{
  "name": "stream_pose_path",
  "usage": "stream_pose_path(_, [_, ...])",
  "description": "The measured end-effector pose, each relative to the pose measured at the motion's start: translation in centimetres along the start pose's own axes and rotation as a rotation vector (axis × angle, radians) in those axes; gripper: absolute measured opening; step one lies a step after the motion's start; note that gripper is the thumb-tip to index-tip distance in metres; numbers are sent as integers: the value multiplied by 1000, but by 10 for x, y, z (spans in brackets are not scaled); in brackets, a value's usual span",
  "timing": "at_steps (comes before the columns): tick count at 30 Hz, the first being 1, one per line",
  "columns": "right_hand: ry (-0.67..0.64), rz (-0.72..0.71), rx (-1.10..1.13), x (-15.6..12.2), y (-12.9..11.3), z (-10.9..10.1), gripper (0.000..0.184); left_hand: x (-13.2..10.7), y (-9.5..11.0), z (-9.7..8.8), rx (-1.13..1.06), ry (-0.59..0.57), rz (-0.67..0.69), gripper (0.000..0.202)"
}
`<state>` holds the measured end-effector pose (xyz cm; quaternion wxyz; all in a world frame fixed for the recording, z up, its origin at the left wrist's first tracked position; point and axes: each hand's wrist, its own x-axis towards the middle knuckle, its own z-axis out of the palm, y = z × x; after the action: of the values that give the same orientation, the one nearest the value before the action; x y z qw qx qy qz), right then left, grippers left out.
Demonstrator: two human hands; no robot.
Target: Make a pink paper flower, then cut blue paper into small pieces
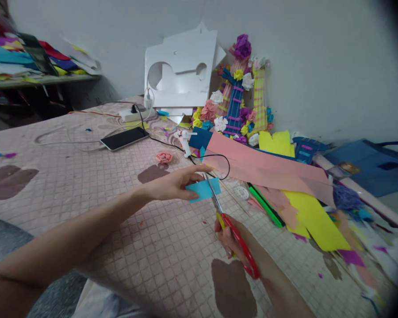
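A small light-blue strip of paper (201, 191) is pinched between the thumb and fingers of my left hand (175, 183). My right hand (234, 238) grips red-and-yellow-handled scissors (240, 243), whose blades cross the right part of the strip. Just beyond my left fingers stands a white glue gun (185, 142) with a black cord. A pink paper flower (164, 157) lies on the cloth behind my left hand. Right of the blades are a white spool-like disc (241, 192) and a green box cutter (265, 205).
Pink paper (268, 165) and yellow paper (318, 221) spread over the right side. A phone (124, 138) is wired to a power strip (137, 114). White foam board (181, 70) and paper-flower decorations (235, 97) lean on the wall. A wooden stick (232, 193) lies near the scissors.
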<state>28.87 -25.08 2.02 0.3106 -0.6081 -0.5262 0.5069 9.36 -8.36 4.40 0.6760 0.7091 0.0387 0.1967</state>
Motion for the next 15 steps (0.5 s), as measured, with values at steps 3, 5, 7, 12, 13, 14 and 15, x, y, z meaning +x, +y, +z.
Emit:
stream_pose_path(3, [12,15,-3,1,3,0,46,0,0,0,-4,-9,-2,65])
stream_pose_path(5, [9,24,-3,1,4,-1,46,0,0,0,-8,-5,1,65])
stream_pose_path(7, [6,34,3,1,3,-1,46,-1,0,0,-8,0,7,65])
stream_pose_path(12, [21,32,23,1,-1,1,46,-1,1,0,3,1,14,65])
stream_pose_path(13, [24,31,24,1,-1,1,46,-1,1,0,5,2,11,65])
stream_pose_path(14, [20,32,27,1,-1,1,46,-1,1,0,6,1,5,65])
stream_pose_path(15, [14,34,33,2,-1,1,46,-1,1,0,7,0,0,65])
